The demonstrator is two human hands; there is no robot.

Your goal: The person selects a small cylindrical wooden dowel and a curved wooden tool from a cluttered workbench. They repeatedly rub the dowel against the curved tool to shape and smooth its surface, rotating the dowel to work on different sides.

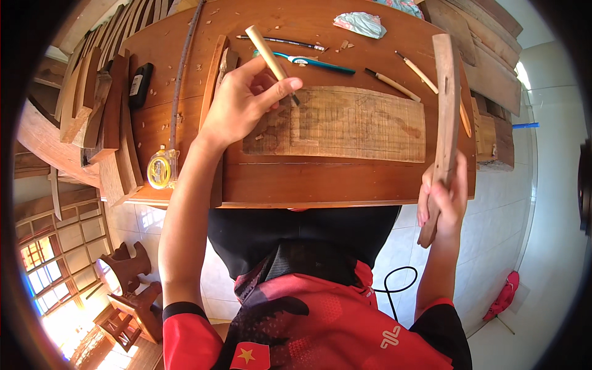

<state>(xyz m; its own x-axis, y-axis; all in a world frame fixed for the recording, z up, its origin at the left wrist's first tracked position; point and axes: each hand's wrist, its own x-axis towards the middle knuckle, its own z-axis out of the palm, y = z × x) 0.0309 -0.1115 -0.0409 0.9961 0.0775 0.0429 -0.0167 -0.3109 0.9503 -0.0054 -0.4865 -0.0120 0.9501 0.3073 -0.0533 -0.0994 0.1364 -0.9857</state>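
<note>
My left hand (246, 105) grips a chisel with a pale wooden handle (264, 48), tilted with its metal end at a flat, rough-grained board (364, 135) that has rectangular markings. The board lies on the brown wooden table (320, 185). In my right hand (445, 196) is a long, worn wooden bar (446, 92), held raised at the board's right end. Behind the board lie a dark pencil (277, 42), a teal toothbrush (324, 66) and several pale-handled tools (391, 83). A narrow wooden strip (211, 80) lies beside my left hand.
Stacked planks line the left (108, 123) and right (484, 49) sides. A yellow tape measure (161, 168), black object (140, 85) and thin rod (184, 52) lie left. A crumpled pale wad (359, 23) is at the back. A black cable (401, 270) shows below, right.
</note>
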